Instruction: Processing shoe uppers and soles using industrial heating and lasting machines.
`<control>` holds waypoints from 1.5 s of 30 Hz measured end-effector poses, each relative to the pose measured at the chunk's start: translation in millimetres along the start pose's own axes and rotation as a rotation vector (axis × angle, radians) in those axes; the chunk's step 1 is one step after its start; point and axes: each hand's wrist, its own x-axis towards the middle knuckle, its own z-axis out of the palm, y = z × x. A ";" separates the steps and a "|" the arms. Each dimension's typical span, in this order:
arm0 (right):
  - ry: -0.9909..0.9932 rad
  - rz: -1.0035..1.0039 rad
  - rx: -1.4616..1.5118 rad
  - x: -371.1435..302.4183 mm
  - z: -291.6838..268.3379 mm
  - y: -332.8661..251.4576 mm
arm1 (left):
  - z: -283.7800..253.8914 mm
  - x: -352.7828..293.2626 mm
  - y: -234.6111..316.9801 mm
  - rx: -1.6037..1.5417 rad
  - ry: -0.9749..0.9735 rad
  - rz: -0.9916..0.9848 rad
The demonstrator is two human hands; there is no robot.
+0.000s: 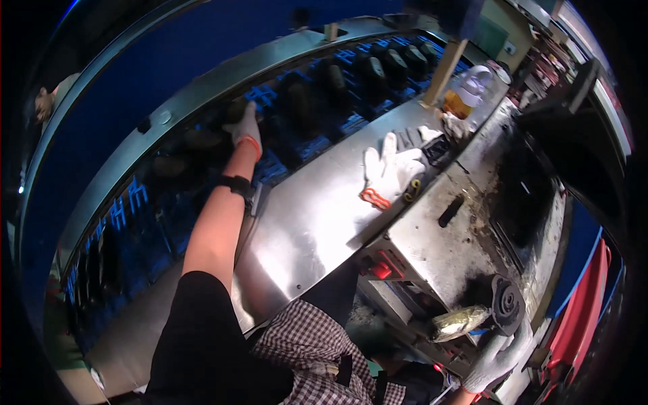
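My left hand (247,127), in a white glove with an orange cuff, reaches over the blue-lit conveyor (314,145). Its thumb and fingers are apart, close to a dark, shoe-like piece (236,108); shadow hides whether they touch. At the lower right, my right hand (498,361), also gloved in white, is closed at a black piece (507,305) with concentric rings. Some of its fingers are hidden behind that piece. Beside it, a gold, wrapped-looking oblong thing (460,322) juts out to the left; I cannot tell whether the two are joined.
A loose white glove (390,169) lies on the metal ledge (304,216), near a yellow ring-handled tool (412,190). Farther back stands a clear jug (466,91) with amber liquid, by a wooden post (445,73). A stained metal bench (432,236) borders the ledge; a person (46,104) shows far left.
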 end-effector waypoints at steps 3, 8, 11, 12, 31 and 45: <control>0.056 0.011 0.075 -0.4 4.1 1.5 | 27.8 35.2 20.4 0.117 0.171 -0.083; 0.089 -0.113 0.020 12.8 4.6 -18.1 | 30.0 47.2 -13.7 -0.457 0.164 0.089; 0.087 -0.097 -0.063 12.3 -3.7 -18.1 | 36.5 68.1 -28.2 0.011 0.161 -0.086; 0.101 -0.101 -0.032 13.1 -4.9 -18.1 | 22.4 92.5 -22.3 -0.131 0.178 -0.020; 0.086 -0.082 -0.008 15.0 -6.8 -18.7 | 54.9 -13.6 1.6 0.572 -0.043 0.238; 0.230 -0.098 0.208 17.5 -4.2 -12.0 | -103.0 -36.9 24.8 -0.459 -0.837 -0.425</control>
